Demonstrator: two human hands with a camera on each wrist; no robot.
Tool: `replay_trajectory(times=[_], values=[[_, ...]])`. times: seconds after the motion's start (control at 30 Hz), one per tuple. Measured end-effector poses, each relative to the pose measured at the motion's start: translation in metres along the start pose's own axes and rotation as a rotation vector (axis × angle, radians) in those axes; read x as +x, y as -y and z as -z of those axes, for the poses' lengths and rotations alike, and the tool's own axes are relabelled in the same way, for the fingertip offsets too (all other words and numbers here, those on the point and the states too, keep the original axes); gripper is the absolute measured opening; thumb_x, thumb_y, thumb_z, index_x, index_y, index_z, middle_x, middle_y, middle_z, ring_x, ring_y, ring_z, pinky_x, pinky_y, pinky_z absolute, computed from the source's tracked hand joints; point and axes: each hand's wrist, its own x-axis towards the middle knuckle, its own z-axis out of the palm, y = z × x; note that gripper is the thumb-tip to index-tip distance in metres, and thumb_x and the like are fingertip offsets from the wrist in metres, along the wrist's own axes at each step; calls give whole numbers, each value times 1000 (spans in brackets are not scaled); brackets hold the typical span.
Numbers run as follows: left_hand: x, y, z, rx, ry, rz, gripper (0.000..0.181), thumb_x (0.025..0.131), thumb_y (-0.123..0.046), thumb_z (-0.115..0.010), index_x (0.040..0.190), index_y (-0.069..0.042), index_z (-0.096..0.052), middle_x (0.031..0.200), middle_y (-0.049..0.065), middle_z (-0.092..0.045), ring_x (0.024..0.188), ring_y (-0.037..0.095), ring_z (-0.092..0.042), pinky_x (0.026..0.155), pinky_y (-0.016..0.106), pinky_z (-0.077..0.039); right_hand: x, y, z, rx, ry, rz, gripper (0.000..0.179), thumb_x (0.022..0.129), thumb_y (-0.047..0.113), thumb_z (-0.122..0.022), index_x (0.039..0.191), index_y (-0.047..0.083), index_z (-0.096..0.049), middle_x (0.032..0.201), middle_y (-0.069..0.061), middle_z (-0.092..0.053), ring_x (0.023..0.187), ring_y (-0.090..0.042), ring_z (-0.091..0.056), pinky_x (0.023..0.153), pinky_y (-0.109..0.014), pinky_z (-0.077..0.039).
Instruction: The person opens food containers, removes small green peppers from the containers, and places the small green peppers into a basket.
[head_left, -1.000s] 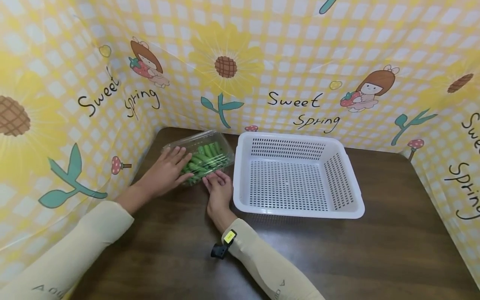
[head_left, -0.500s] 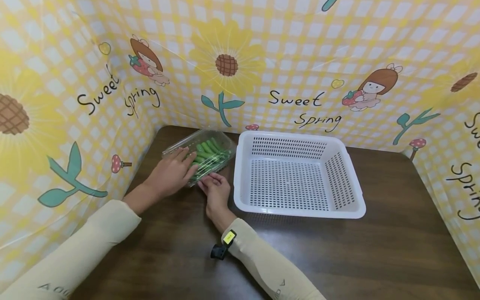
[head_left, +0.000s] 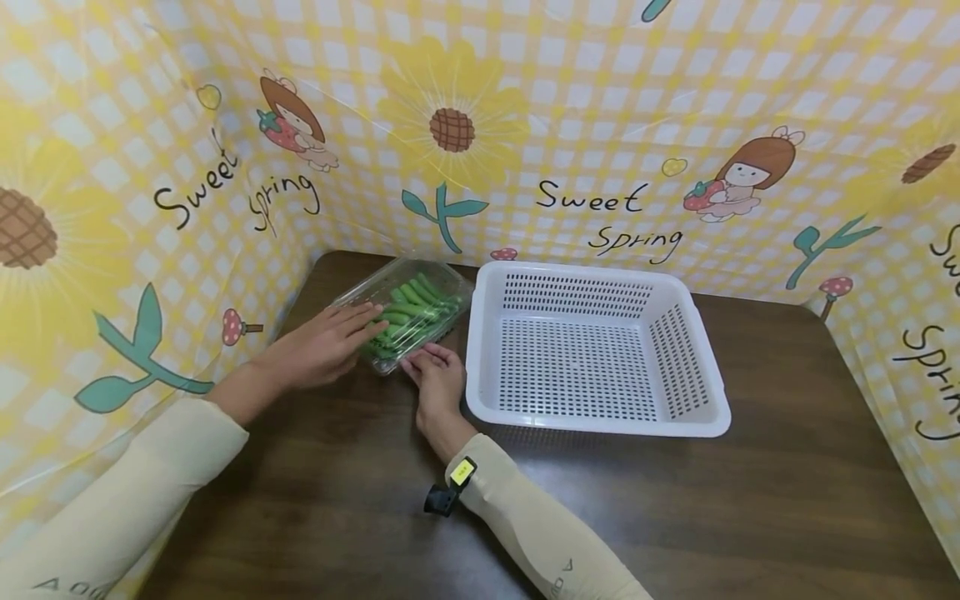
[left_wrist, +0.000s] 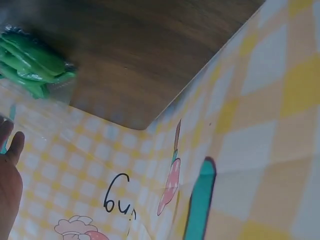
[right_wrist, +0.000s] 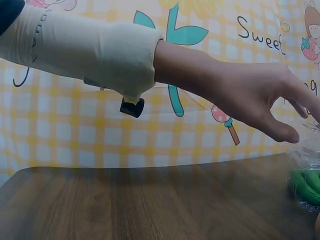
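Observation:
A clear plastic box (head_left: 352, 293) with long, slim green vegetables (head_left: 408, 312) inside sits at the back left of the table; in the left wrist view the green pieces (left_wrist: 31, 62) show through the plastic. My left hand (head_left: 315, 346) lies at the box's near left side, its fingers stretched over the edge. From the side, in the right wrist view, this left hand (right_wrist: 260, 95) has its thumb lowered beside the clear plastic. With bent fingers and thumb, my right hand (head_left: 441, 383) pinches the box's near edge.
A white perforated plastic basket (head_left: 480, 350) stands on the brown table (head_left: 675, 508), just right of the box and right hand. Patterned yellow checked cloth (head_left: 585, 133) rises behind and along both sides of the table.
My left hand came slightly right, then drew back left, uncovering more of the box's front corner. The box shifted a little, while the right hand stayed near its front edge.

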Motion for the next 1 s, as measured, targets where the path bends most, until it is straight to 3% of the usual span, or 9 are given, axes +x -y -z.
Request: replay_trajectory(times=[0.27,0.53,0.67,0.8,0.9,1.0], values=[[0,3,-2,59,-29,-86,70,83,-9,-83,144,4,-53,148,30,-51,135,47,-52,104,63,-48,3,1,5,-2,10,12,26,93,-7,-61,117,-4,-55,93,-10,-60,76,-12,-64,76,-24,-61],[-2,-3,-16,281,-108,-138,65,82,-1,-76,142,7,-52,146,32,-53,136,46,-52,108,60,-48,4,1,7,-11,23,14,25,91,-10,-61,114,-3,-56,90,-5,-60,75,-10,-63,74,-22,-60],[-3,-5,-23,392,-141,-146,61,83,8,-64,142,7,-50,147,31,-52,137,44,-53,110,54,-48,1,2,7,-56,37,0,27,87,-11,-65,112,-3,-59,90,-6,-62,74,-10,-63,71,-22,-60],[-4,-5,-29,469,-176,-170,44,101,13,-35,142,7,-49,146,30,-54,135,41,-56,110,52,-49,-3,3,8,-52,51,-52,28,87,-10,-67,112,-4,-58,92,-7,-64,79,-12,-66,73,-25,-62],[-4,-4,-34,511,-204,-187,51,108,8,-11,140,9,-51,143,30,-56,133,42,-58,107,51,-51,-6,2,8,-28,77,-82,28,89,-10,-65,115,-5,-57,95,-9,-62,85,-15,-67,79,-29,-63],[-3,-4,-37,523,-228,-179,57,109,5,-4,137,11,-53,141,32,-57,132,42,-59,106,51,-52,-11,1,8,-11,115,-101,29,90,-12,-62,117,-6,-56,98,-10,-61,88,-17,-68,86,-33,-63]])
